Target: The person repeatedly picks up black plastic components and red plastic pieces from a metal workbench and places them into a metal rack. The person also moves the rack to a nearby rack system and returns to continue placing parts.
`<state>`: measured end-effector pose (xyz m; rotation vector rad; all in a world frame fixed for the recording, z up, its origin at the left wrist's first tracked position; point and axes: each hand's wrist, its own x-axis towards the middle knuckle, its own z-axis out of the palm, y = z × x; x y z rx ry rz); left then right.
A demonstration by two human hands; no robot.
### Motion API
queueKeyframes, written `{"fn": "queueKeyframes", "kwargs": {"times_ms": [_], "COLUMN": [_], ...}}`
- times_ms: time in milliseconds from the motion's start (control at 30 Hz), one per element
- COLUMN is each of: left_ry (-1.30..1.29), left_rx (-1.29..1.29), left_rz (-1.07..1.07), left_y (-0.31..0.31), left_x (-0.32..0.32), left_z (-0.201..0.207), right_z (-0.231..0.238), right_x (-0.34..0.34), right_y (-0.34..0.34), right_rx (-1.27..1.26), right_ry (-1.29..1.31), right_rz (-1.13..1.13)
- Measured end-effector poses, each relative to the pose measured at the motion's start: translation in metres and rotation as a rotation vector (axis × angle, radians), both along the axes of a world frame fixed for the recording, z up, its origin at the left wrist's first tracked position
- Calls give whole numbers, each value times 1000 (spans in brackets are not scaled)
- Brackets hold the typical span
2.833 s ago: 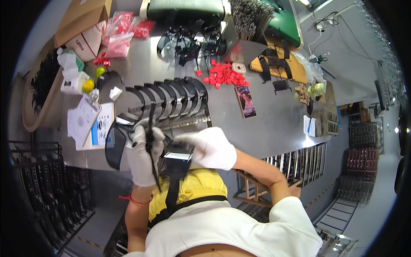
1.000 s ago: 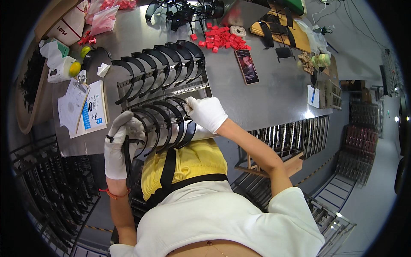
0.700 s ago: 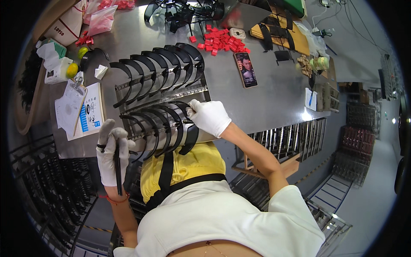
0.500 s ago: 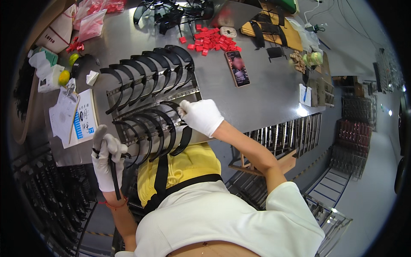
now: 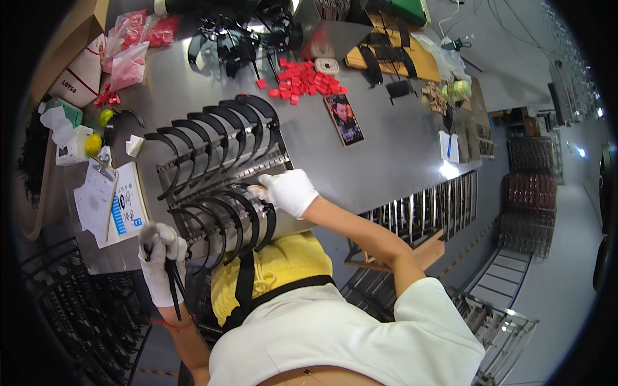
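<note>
My right hand (image 5: 288, 193), in a white glove, pinches at the upper end of the rightmost black curved strip (image 5: 269, 225) in the near row of a metal rack (image 5: 166, 174). The fingertips partly hide that end. Several similar strips stand side by side in this row, and another row of black curved strips (image 5: 212, 125) fills the far side. My left hand (image 5: 158, 251), also gloved, is closed around a slim black thing with two legs (image 5: 175, 283) pointing down toward the wrist. Its exact kind does not show. This hand is off the rack's near left corner.
Left of the rack lie papers and a clipboard (image 5: 129, 206). Beyond it are red small pieces (image 5: 306, 80), a phone (image 5: 344, 119) and a heap of black parts (image 5: 244, 38). Metal racks (image 5: 425, 199) stand past the table's right edge; black parts (image 5: 84, 309) hang at lower left.
The view has shifted, so the table sits lower. The rightmost near strip, slanted before, now lines up with its neighbours. The black thing in my left hand has turned, showing two legs.
</note>
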<state>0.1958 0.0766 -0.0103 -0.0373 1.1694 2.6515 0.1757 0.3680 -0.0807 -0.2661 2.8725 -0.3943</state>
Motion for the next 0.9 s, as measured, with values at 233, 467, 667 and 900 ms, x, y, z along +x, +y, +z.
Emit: {"fn": "queueKeyframes", "kwargs": {"times_ms": [233, 467, 667, 900], "left_ry": [48, -153, -142, -159], "left_rx": [379, 310, 225, 76], "left_rz": [4, 260, 445, 664], "left_y": [-9, -26, -34, -29], "left_x": [-5, 26, 53, 70], "left_z": [6, -7, -21, -23], "right_z": [35, 11, 10, -116], "right_x": [-122, -341, -465, -558], "right_y": [69, 114, 119, 169], "right_rx": [-997, -486, 148, 135], "right_ry": [63, 548, 43, -330], "right_rz": [-635, -569, -500, -453]}}
